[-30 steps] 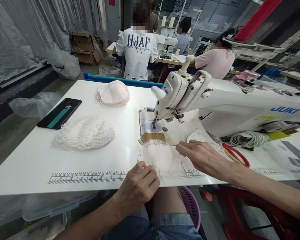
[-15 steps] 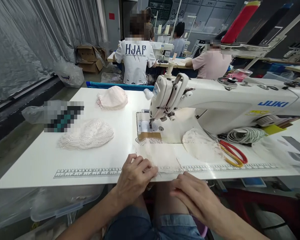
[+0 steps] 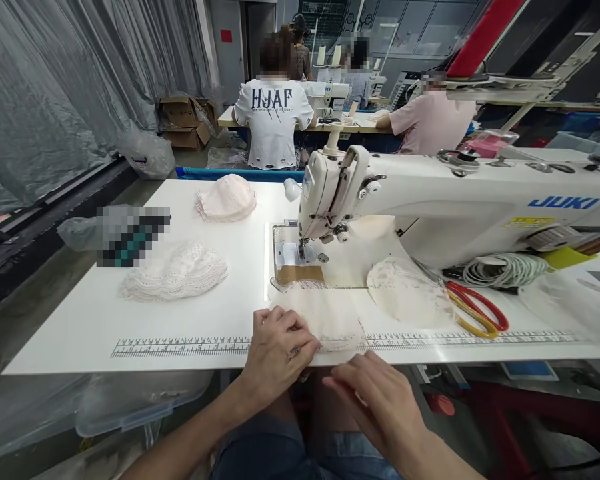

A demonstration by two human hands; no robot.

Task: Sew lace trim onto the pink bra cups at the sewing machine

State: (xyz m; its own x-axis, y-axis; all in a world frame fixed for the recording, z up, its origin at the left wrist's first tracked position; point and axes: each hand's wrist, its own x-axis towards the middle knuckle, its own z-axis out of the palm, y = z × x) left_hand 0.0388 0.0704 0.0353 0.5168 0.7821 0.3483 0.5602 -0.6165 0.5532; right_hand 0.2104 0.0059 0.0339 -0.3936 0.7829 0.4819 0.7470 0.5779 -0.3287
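A thin cream fabric piece point(image 3: 330, 317) with a frayed edge lies flat in front of the sewing machine point(image 3: 330, 193), its far edge close to the needle plate. My left hand point(image 3: 283, 350) rests on its near left corner, fingers curled and pressed together on the cloth. At the table's front edge, just right of it, my right hand point(image 3: 380, 397) hovers with bent fingers and the thumb apart; nothing shows in it. A round lacy cream piece point(image 3: 405, 290) lies to the right, partly under red-and-yellow-handled scissors point(image 3: 480, 310).
Stacked lacy cream pieces point(image 3: 177, 273) and a pale pink fabric stack point(image 3: 226, 198) sit on the left of the white table point(image 3: 75, 333). A printed ruler point(image 3: 180, 347) runs along the front. Coiled grey cable point(image 3: 505, 270) lies under the machine arm. Co-workers point(image 3: 275, 123) sit beyond.
My right hand has shifted slightly left and down, closer to my left hand. The left hand stays on the fabric piece. The camera view has turned a little.
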